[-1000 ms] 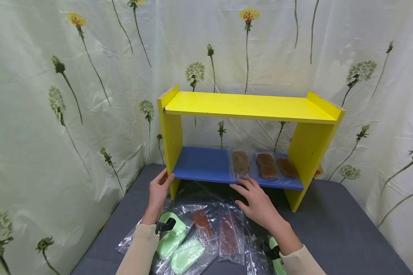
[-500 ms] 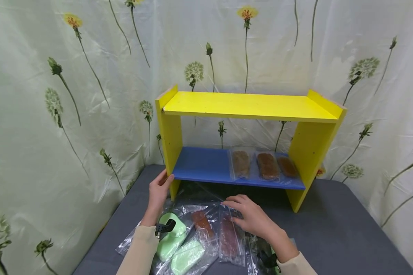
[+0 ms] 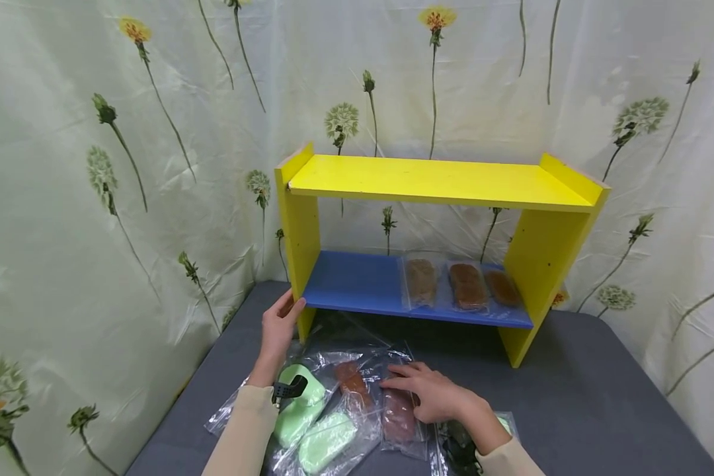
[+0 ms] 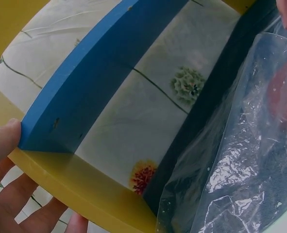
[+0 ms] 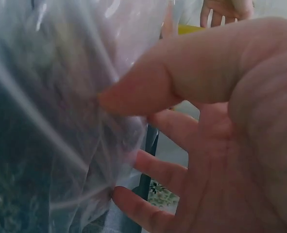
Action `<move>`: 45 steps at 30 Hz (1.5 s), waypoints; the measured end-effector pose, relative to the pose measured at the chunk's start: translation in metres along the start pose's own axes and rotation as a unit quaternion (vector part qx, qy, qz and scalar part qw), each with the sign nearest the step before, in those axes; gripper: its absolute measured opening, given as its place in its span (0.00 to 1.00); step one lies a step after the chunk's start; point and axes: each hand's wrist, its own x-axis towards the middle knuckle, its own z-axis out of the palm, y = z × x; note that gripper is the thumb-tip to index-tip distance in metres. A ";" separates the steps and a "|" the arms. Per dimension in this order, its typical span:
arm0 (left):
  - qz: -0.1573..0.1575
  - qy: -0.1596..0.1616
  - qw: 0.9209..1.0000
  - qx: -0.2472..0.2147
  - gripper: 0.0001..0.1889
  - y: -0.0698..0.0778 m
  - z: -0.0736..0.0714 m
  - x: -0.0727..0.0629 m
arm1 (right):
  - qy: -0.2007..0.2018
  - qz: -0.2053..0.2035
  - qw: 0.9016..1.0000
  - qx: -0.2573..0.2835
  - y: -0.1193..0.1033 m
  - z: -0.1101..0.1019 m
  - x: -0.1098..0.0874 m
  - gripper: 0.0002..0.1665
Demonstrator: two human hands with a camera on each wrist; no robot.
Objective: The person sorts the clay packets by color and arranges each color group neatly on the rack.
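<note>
My left hand (image 3: 277, 328) holds the yellow left side panel (image 3: 300, 244) of a small shelf unit. In the left wrist view its thumb (image 4: 5, 141) lies at the blue board's corner, with the fingers behind the yellow panel. Over the table, my right hand (image 3: 437, 395) pinches a clear plastic bag (image 3: 400, 423) with a dark reddish, oblong piece inside. The right wrist view shows the thumb (image 5: 138, 87) on the near face of the film and fingertips at its edge. On the blue shelf (image 3: 357, 281) lie three bagged brown slabs (image 3: 422, 283), side by side toward the right.
Left of the right hand lie bagged pale green oblong pieces (image 3: 327, 441) and a bagged reddish-brown piece (image 3: 352, 383). Another bag with something green (image 3: 504, 423) is partly under the right forearm. The yellow top board (image 3: 434, 177) spans above; a flowered curtain (image 3: 184, 145) hangs behind.
My right hand has moved down from the blue shelf's front edge to the bag with the dark reddish piece and taken hold of it. The left hand stays on the side panel.
</note>
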 end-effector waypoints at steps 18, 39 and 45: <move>0.003 0.002 1.000 0.008 0.30 0.002 0.001 -0.001 | 0.080 0.083 0.993 -0.027 0.009 -0.004 -0.004 0.35; 0.005 0.002 1.000 0.016 0.30 0.000 0.000 -0.001 | 0.012 0.018 0.983 0.184 0.016 -0.025 -0.010 0.12; 0.002 0.005 1.000 0.019 0.30 0.000 0.000 -0.001 | -0.019 0.015 0.983 0.183 0.014 -0.026 -0.011 0.04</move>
